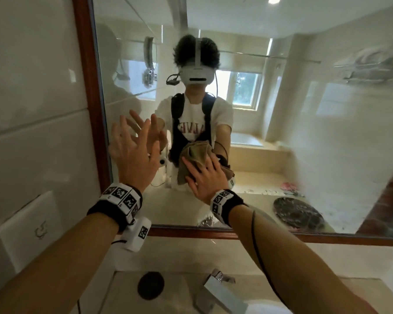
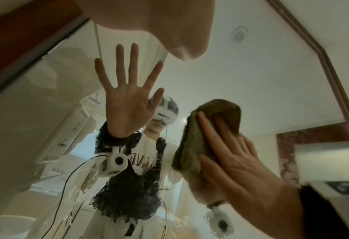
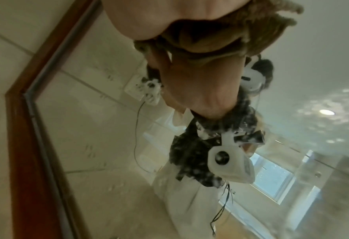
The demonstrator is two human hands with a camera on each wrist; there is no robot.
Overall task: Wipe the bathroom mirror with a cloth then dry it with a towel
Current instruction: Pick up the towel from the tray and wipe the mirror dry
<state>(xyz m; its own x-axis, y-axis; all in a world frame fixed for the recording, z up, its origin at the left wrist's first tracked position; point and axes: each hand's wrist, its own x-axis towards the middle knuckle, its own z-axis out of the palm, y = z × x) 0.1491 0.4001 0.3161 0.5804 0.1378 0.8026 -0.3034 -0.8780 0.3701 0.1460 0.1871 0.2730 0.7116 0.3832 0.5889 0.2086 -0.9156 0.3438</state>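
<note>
The wood-framed bathroom mirror [image 1: 281,137] fills the wall ahead, and its right part looks hazy and streaked. My right hand [image 1: 205,177] lies flat, with straight fingers pressing a bunched brown cloth [image 1: 194,152] against the lower middle of the glass. The left wrist view shows the same right hand [image 2: 235,161] on the cloth [image 2: 214,126]. In the right wrist view the cloth [image 3: 220,40] sits under my palm. My left hand [image 1: 132,150] is raised to the left of the cloth, empty, with fingers spread close to the glass. I cannot tell whether it touches.
The mirror's brown frame [image 1: 86,87] runs down the left and along the bottom edge. Below it lie a pale sink [image 1: 123,291] with a dark drain [image 1: 150,285] and a chrome faucet [image 1: 218,288]. A white switch plate [image 1: 30,230] sits on the tiled wall at left.
</note>
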